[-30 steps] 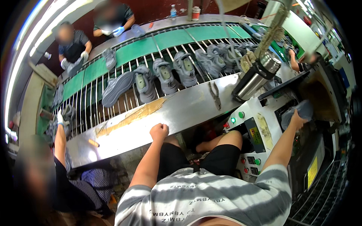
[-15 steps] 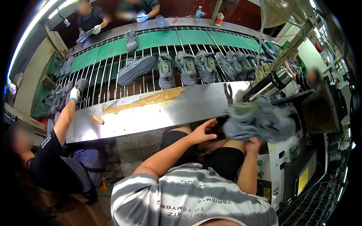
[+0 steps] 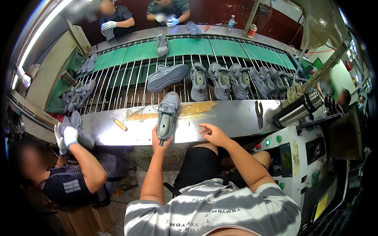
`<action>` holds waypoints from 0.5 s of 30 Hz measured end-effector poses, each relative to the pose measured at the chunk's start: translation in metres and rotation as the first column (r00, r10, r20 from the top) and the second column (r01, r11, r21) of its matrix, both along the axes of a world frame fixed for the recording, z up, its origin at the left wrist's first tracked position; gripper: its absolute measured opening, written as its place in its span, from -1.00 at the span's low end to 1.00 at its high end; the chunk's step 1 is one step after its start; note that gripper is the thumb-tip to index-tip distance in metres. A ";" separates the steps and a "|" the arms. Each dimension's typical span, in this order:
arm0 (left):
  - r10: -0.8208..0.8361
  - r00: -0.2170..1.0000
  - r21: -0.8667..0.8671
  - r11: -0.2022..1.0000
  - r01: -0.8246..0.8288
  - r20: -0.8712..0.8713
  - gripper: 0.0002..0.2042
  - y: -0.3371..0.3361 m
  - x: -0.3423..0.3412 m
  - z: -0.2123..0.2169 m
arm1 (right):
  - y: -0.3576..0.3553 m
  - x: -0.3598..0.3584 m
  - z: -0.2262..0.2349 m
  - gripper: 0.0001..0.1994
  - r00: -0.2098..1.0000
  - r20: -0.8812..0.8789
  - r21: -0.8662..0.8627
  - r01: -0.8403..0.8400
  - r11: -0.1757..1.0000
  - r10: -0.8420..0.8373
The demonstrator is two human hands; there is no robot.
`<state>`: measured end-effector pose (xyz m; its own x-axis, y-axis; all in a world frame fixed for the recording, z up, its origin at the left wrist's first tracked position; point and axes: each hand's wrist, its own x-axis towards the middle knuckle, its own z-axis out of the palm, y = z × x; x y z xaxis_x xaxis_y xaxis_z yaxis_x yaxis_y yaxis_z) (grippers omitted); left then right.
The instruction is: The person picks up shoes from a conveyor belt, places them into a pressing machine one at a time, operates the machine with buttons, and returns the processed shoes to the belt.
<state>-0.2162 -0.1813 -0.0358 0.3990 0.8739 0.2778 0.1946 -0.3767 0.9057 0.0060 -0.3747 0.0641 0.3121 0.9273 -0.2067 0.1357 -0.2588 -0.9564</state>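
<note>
A grey sneaker with a green last inside (image 3: 168, 112) is in my left hand (image 3: 157, 146), which grips it by the heel. It points toe-away over the front of the metal bench (image 3: 189, 131). My right hand (image 3: 214, 134) is apart from it, by the bench's front edge, fingers spread and holding nothing. Beyond the bench, a sneaker lying on its side (image 3: 167, 78) rests on the roller rack. To its right stand upright grey sneakers (image 3: 199, 82) with lasts in them.
Pliers (image 3: 258, 114) and a steel thermos (image 3: 297, 108) lie at the bench's right, above a control panel (image 3: 284, 157) with green buttons. A small yellowish tool (image 3: 120, 125) lies left. At the left, a gloved co-worker (image 3: 71, 173) handles shoes; two people work across the rack.
The sneaker, blurred in my right hand at the right, is now in my left hand over the bench. My right hand has let go. The view has turned left.
</note>
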 end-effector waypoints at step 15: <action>0.156 0.982 0.063 0.987 -0.150 -0.108 -0.31 0.088 0.197 0.013 | 0.018 0.093 -0.125 -0.92 0.502 0.759 0.151 0.484 0.862 -0.415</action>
<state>-0.0196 -0.0929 -0.0231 0.2932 0.9118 0.2874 0.3533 -0.3826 0.8537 0.0988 -0.3565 -0.0614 0.7533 0.6098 0.2462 0.6287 -0.5579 -0.5417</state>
